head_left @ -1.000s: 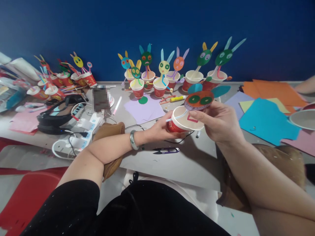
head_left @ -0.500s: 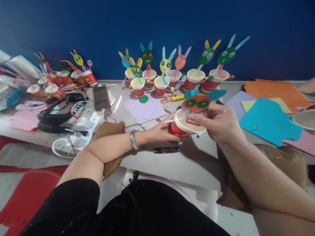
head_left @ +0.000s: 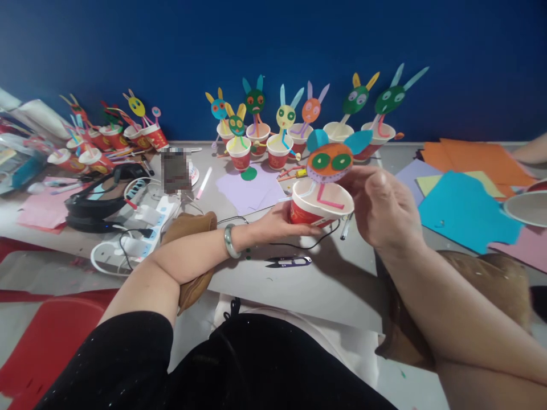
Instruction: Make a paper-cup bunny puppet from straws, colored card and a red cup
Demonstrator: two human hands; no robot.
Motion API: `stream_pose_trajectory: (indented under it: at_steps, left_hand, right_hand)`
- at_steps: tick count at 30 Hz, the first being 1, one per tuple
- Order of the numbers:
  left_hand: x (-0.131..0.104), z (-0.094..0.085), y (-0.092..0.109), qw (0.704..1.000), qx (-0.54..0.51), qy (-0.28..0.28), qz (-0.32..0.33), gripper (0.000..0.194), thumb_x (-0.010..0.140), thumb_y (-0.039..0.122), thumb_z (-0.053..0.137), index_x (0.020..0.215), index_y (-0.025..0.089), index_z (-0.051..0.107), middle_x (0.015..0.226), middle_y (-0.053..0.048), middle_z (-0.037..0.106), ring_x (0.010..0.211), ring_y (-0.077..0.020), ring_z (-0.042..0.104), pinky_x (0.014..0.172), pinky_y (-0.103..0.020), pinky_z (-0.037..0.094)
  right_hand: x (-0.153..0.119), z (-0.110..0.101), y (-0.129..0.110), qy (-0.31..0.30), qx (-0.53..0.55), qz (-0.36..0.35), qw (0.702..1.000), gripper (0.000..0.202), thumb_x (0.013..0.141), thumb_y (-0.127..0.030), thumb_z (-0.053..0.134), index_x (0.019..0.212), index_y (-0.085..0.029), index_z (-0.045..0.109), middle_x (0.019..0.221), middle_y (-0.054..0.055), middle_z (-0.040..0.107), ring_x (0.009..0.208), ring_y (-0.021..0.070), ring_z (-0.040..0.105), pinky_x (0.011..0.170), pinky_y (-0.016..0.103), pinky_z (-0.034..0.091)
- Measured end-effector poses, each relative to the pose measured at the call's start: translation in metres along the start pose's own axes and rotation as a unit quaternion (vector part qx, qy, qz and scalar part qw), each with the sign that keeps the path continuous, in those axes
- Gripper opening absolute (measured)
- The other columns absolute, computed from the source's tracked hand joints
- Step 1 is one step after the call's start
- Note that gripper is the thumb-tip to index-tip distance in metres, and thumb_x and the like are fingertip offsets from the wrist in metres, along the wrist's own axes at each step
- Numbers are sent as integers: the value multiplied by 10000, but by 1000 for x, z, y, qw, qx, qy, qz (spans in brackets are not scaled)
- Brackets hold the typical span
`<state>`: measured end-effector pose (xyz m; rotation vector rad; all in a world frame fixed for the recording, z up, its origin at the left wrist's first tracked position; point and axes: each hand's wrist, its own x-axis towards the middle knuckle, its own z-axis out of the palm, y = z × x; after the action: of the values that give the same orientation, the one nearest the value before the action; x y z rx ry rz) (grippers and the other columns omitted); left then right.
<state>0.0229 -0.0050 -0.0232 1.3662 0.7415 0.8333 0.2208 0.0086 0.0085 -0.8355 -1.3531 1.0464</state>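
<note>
My left hand (head_left: 280,224) is closed around the side and base of a red and white paper cup (head_left: 311,214), holding it above the table. Rising from the cup is an orange paper face (head_left: 329,149) with green eyes, a pale lower edge and blue ears. A pink bent strip (head_left: 328,201) lies across the inside of the cup, and a pale blue one sticks out at its left. Beside the face and cup, my right hand (head_left: 388,208) is open, thumb raised and fingers loosely curved. Its fingertips are partly hidden behind the face, so contact cannot be made out.
Several finished cup figures (head_left: 280,151) line the blue wall. Thread snips (head_left: 289,262) lie in front of me. Coloured paper sheets (head_left: 470,210) spread at the right, near another person's arm (head_left: 530,152). A power strip (head_left: 158,225) with cables and a black headset (head_left: 102,196) occupy the left.
My right hand has let go of the orange face and moved slightly right, its thumb lifting. The face now stands more upright toward me, and the cup has shifted slightly left.
</note>
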Motion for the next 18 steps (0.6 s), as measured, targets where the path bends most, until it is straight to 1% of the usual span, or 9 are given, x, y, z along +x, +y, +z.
stream_pose_trajectory:
  at_steps: [1, 3, 7, 10, 12, 14, 18]
  left_hand:
    - [1, -1, -1, 1000, -9, 8, 3, 677, 677, 588, 933, 1154, 146, 746, 1188, -136, 776, 1159, -293, 703, 1120, -489, 539]
    - [3, -3, -4, 999, -36, 26, 19, 691, 692, 573, 933, 1209, 159, 735, 1237, -141, 773, 1186, -291, 704, 1121, -476, 541]
    - [7, -6, -10, 995, -76, 42, 50, 707, 712, 538, 939, 1276, 178, 711, 1265, -142, 775, 1196, -280, 717, 1113, -449, 548]
    - [6, -6, -10, 994, -77, 39, 59, 667, 735, 525, 931, 1259, 169, 726, 1263, -143, 779, 1192, -270, 722, 1116, -435, 549]
    - [5, -5, -8, 995, -70, 41, 52, 660, 745, 535, 923, 1251, 157, 733, 1254, -147, 782, 1186, -270, 724, 1108, -429, 555]
    - [4, -4, -7, 996, -71, 42, 43, 678, 742, 548, 922, 1259, 153, 730, 1259, -152, 782, 1188, -273, 724, 1097, -426, 562]
    - [4, -3, -9, 994, -93, 37, 37, 700, 704, 529, 953, 1249, 153, 726, 1266, -157, 781, 1182, -278, 731, 1084, -430, 567]
  right_hand:
    - [1, 0, 1, 10, 20, -10, 1000, 522, 834, -778, 748, 971, -280, 821, 935, 37, 808, 828, 194, 743, 761, 354, 611]
    - [1, 0, 3, 23, 41, -10, 999, 453, 816, -713, 811, 951, -280, 821, 921, 33, 800, 824, 187, 739, 762, 340, 609]
    - [-4, -1, 8, 16, 5, -3, 1000, 291, 782, -501, 910, 963, -287, 828, 909, 16, 802, 833, 194, 751, 740, 334, 618]
    - [-8, 1, 8, 15, -25, -49, 998, 176, 820, -402, 886, 933, -281, 827, 947, 29, 819, 883, 202, 762, 807, 363, 625]
    - [-8, 3, 7, 28, -55, -87, 994, 127, 836, -380, 871, 883, -274, 818, 935, 37, 817, 904, 209, 760, 843, 385, 622]
    - [-8, 5, 5, 37, -76, -112, 990, 125, 840, -384, 870, 841, -277, 807, 905, 38, 805, 893, 216, 756, 834, 403, 624]
    - [-7, 7, 5, 43, -76, -149, 985, 128, 845, -380, 877, 809, -291, 793, 933, 43, 799, 885, 225, 758, 812, 423, 629]
